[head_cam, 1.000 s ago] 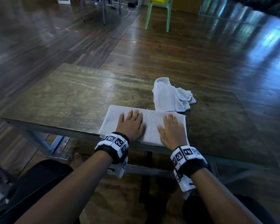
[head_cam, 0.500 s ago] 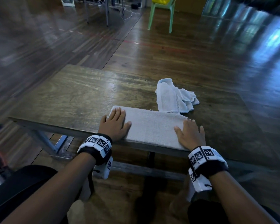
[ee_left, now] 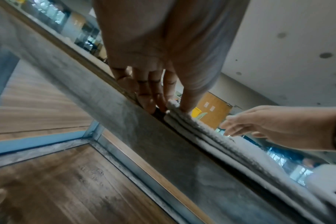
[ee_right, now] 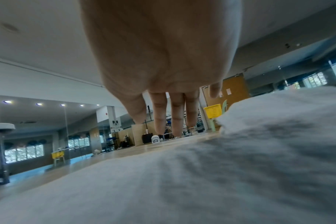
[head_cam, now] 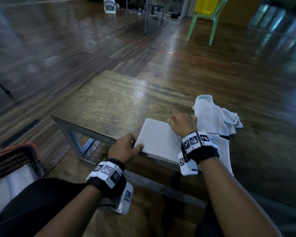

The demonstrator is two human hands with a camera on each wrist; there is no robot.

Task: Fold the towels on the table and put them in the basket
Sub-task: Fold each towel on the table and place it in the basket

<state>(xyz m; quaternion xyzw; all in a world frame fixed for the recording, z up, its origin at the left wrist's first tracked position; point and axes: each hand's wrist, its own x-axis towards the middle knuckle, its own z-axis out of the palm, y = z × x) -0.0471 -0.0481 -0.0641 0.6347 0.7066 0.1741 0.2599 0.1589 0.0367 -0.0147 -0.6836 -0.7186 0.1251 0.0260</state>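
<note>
My left hand (head_cam: 125, 147) slid to the folded towel (head_cam: 158, 139)'s near-left corner, pinching its soft, limp layers; right hand (head_cam: 181, 123) rests open on its far edge.

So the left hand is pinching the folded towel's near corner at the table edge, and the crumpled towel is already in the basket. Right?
Not quite. The left hand does pinch the folded towel at its near corner by the table edge, but the crumpled towel still lies on the table, beyond the right hand. The head view shows it.
</note>
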